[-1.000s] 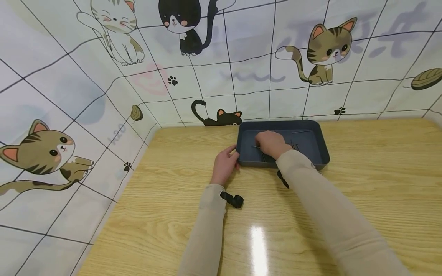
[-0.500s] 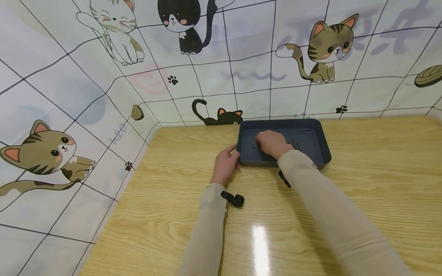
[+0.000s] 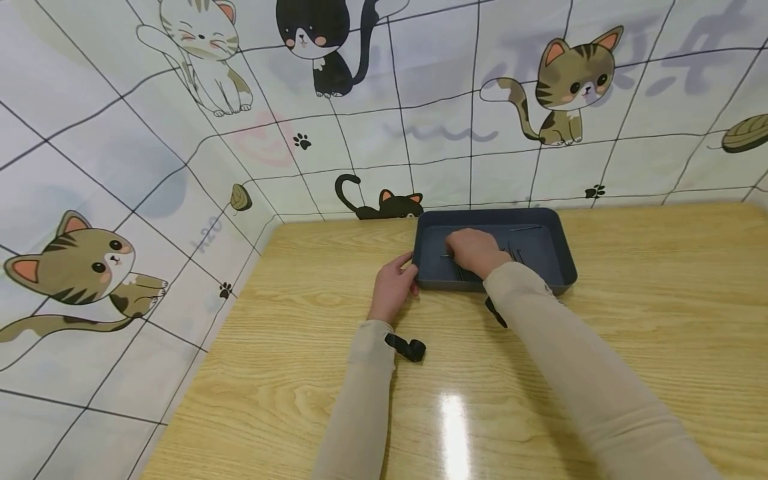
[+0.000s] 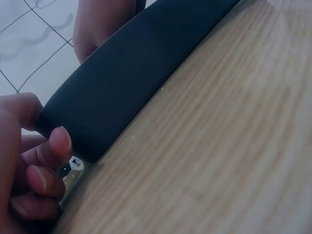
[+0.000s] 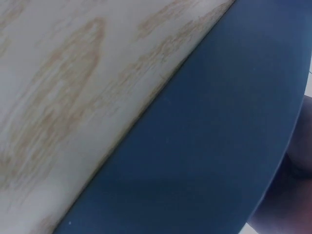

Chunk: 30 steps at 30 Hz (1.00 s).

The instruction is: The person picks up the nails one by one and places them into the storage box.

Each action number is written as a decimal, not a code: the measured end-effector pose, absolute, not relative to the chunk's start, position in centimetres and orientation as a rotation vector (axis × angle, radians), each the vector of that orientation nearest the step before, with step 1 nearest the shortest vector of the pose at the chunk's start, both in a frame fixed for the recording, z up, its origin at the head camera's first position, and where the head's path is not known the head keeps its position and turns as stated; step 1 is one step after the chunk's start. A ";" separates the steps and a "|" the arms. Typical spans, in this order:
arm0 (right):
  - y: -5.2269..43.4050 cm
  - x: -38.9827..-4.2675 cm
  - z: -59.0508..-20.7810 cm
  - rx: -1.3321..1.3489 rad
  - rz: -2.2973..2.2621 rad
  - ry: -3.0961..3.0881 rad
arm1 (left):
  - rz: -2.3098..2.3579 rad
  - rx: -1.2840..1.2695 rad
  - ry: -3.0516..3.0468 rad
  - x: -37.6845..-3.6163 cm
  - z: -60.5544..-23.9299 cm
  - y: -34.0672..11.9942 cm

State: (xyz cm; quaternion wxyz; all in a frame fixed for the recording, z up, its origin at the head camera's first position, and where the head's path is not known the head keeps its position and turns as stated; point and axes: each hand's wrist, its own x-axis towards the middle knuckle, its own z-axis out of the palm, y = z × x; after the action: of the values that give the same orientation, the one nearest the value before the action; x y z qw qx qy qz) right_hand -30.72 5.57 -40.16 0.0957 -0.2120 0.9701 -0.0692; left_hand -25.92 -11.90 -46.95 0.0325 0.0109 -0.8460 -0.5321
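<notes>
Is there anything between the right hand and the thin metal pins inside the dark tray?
Nothing visible. The right hand is already down among the thin pins inside the tray; the left hand only grips its near-left corner.

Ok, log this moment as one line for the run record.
left hand: grips near-left corner of dark tray | right hand: inside tray, over thin metal rods, grasp hidden | tray: flat on wooden table
</notes>
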 end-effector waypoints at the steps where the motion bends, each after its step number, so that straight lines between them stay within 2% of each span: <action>1: 5.6 -30.7 -40.2 -0.624 -0.202 2.876 | -1.640 0.033 -2.603 -26.0 -47.0 -11.8; 19: 7.6 -30.0 -39.1 -0.727 -0.332 2.894 | -1.607 0.055 -2.571 -26.5 -46.7 -12.4; 26: 8.9 -28.3 -38.1 -0.761 -0.435 2.926 | -1.661 0.164 -2.494 -26.4 -46.7 -13.2; 30: 10.5 -26.6 -38.1 -0.727 -0.472 2.992 | -1.791 0.124 -2.367 -26.3 -46.5 -13.5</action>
State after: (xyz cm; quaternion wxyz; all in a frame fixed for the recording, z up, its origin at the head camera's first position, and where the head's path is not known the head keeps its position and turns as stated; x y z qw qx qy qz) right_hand -26.64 10.46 -38.12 0.0132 -0.2333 0.9604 -0.1515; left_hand -26.27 -13.53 -46.46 0.0855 0.0415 -0.7938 -0.6007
